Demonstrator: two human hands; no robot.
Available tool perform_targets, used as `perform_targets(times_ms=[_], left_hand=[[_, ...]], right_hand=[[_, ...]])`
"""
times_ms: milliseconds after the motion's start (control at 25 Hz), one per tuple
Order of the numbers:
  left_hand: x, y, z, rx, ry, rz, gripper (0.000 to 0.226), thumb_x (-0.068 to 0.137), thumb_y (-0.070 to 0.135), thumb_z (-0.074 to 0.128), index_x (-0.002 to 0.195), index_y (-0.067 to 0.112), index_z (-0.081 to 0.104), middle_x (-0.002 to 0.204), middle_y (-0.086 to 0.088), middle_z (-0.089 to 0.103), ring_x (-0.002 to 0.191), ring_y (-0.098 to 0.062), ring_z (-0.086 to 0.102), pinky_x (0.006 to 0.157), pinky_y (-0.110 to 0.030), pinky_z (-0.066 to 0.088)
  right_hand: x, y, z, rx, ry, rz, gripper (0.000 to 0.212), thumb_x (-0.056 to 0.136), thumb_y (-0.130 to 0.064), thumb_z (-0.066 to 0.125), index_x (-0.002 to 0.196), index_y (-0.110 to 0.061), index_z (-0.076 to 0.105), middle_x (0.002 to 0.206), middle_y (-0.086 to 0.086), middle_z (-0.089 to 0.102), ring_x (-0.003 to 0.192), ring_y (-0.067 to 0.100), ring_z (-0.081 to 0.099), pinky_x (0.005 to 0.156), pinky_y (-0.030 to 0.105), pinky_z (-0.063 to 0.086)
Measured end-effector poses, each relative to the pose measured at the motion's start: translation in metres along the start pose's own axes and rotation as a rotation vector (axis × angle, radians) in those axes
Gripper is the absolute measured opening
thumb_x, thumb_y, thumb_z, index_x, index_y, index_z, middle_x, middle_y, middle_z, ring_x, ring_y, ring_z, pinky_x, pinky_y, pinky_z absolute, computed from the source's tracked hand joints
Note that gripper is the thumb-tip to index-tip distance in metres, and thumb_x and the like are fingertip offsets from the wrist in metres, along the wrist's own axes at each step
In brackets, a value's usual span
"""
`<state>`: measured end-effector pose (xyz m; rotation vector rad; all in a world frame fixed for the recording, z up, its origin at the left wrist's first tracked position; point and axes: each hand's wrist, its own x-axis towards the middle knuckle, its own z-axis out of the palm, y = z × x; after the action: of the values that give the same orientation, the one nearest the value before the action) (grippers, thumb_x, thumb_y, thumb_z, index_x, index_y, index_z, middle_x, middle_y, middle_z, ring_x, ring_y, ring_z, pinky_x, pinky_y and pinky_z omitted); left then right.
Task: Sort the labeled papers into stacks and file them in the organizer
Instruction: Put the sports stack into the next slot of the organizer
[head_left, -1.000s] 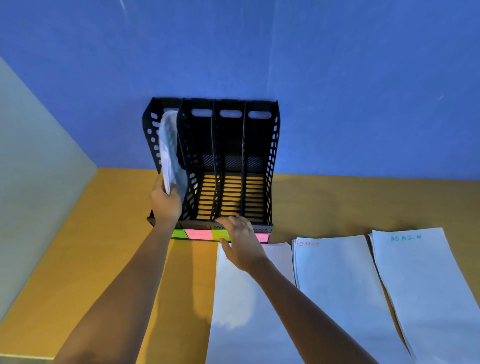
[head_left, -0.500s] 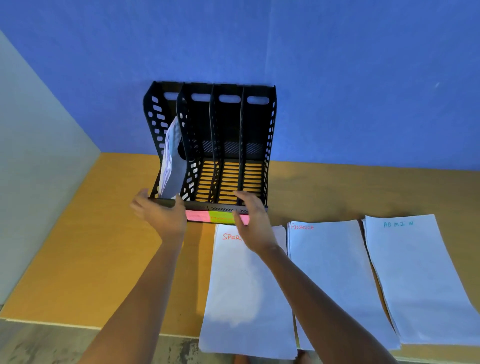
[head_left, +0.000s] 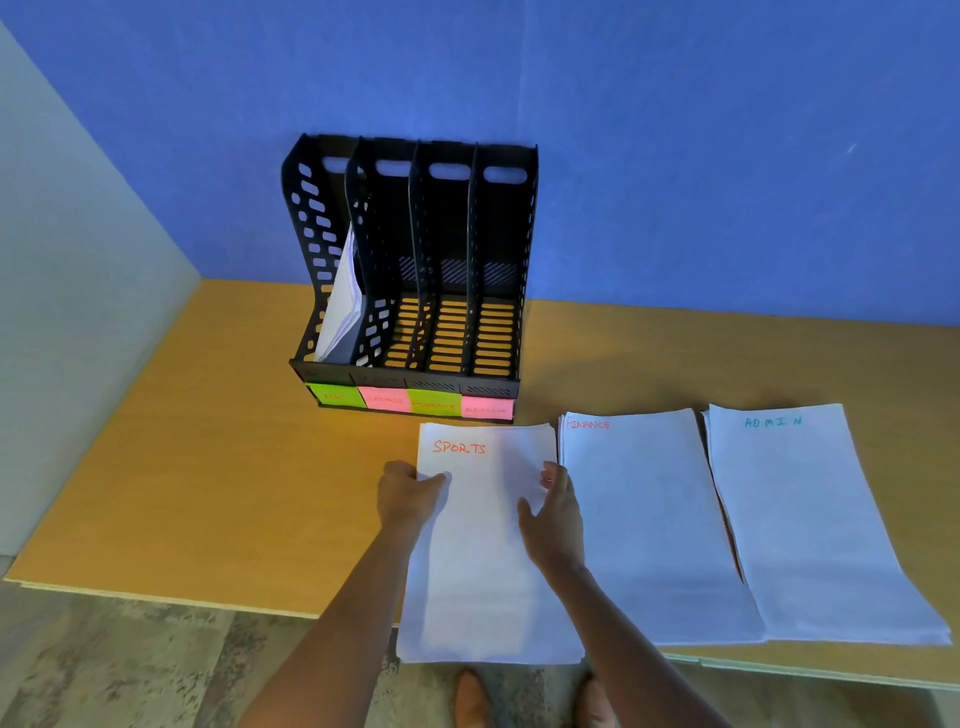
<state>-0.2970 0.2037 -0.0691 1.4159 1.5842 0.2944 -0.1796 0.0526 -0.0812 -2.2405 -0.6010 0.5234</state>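
Observation:
A black four-slot organizer (head_left: 405, 376) stands on the wooden table against the blue wall, with green and pink sticky labels (head_left: 410, 402) along its front. Its leftmost slot holds a leaning sheaf of white papers (head_left: 343, 306); the other slots hold nothing. The SPORTS stack (head_left: 483, 571) lies flat in front of it. My left hand (head_left: 408, 496) pinches that stack's left edge, thumb on top. At its right edge rests my right hand (head_left: 553, 519), fingers spread. The FINANCE stack (head_left: 644, 519) and ADMIN stack (head_left: 800, 519) lie to the right.
A grey panel (head_left: 78, 312) bounds the table (head_left: 208, 467) on the left. The SPORTS stack overhangs the table's near edge. Below that edge are the floor and my feet (head_left: 472, 696).
My left hand let go of the papers in the leftmost slot and my right hand left the organizer's front. Both hands drew back to the edges of the SPORTS stack.

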Motion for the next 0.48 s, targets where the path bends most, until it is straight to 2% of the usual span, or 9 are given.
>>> perform_targets(times_ms=[80, 240, 360, 480], left_hand=[[0.0, -0.002, -0.006, -0.027, -0.057, -0.049, 0.032, 0.072, 0.025, 0.084, 0.082, 0.008, 0.059, 0.081, -0.008, 0.064, 0.078, -0.029, 0.06, 0.059, -0.026, 0.041], [-0.016, -0.005, -0.014, -0.085, -0.305, -0.044, 0.024, 0.076, 0.021, 0.085, 0.095, 0.012, 0.075, 0.091, 0.001, 0.072, 0.084, -0.016, 0.068, 0.069, -0.023, 0.05], [-0.029, -0.005, -0.018, -0.217, -0.317, 0.063, 0.026, 0.086, 0.012, 0.075, 0.111, 0.002, 0.072, 0.108, -0.01, 0.073, 0.098, -0.023, 0.068, 0.073, -0.022, 0.054], [-0.036, 0.009, -0.033, -0.364, -0.331, 0.148, 0.025, 0.092, 0.005, 0.066, 0.117, 0.003, 0.068, 0.116, -0.011, 0.07, 0.096, -0.016, 0.07, 0.066, -0.011, 0.054]], right_hand=[[-0.004, 0.005, 0.0, -0.045, -0.026, -0.062, 0.053, 0.086, -0.009, 0.067, 0.134, -0.008, 0.045, 0.136, 0.007, 0.055, 0.123, 0.022, 0.056, 0.096, 0.032, 0.048], [-0.005, 0.011, -0.002, -0.026, -0.053, -0.081, 0.061, 0.084, -0.012, 0.069, 0.139, -0.009, 0.043, 0.141, 0.007, 0.053, 0.128, 0.022, 0.053, 0.102, 0.032, 0.045], [-0.002, 0.011, -0.009, 0.094, -0.075, -0.058, 0.068, 0.081, -0.013, 0.074, 0.14, -0.013, 0.04, 0.139, 0.006, 0.055, 0.125, 0.021, 0.056, 0.099, 0.029, 0.047], [0.006, 0.008, -0.019, 0.246, 0.015, -0.03, 0.09, 0.07, -0.025, 0.086, 0.143, -0.017, 0.034, 0.135, -0.003, 0.045, 0.115, 0.012, 0.053, 0.091, 0.024, 0.048]])
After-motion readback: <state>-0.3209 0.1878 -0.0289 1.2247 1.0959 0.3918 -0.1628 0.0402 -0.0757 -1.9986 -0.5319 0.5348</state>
